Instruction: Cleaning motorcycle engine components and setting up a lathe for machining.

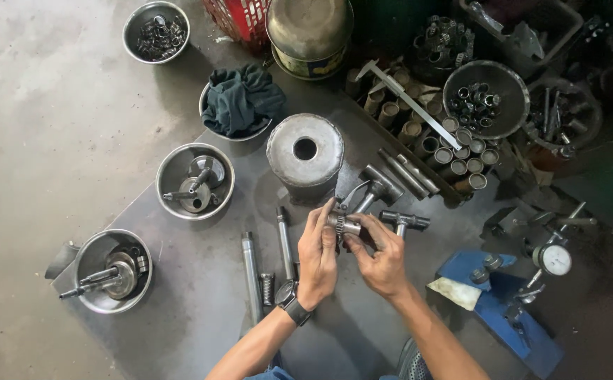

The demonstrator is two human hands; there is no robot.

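Note:
My left hand (318, 257) and my right hand (380, 257) meet over the grey metal plate (201, 309) and together grip a small cylindrical metal bearing part (342, 225). A dark watch sits on my left wrist (289, 299). Just beyond the fingers lie a T-shaped metal tool (403, 221) and a metal connecting piece (375, 188). A round steel block with a centre hole (305, 149) stands further away. Metal rods (251, 271) lie on the plate left of my left hand.
Steel bowls with crank parts (113, 271) (195, 181) sit at the left, another bowl holds a dark rag (242, 100). Several metal sleeves (454, 151) and a bowl of small rings (486, 98) are at the right. A blue stand with a dial gauge (553, 259) is near right.

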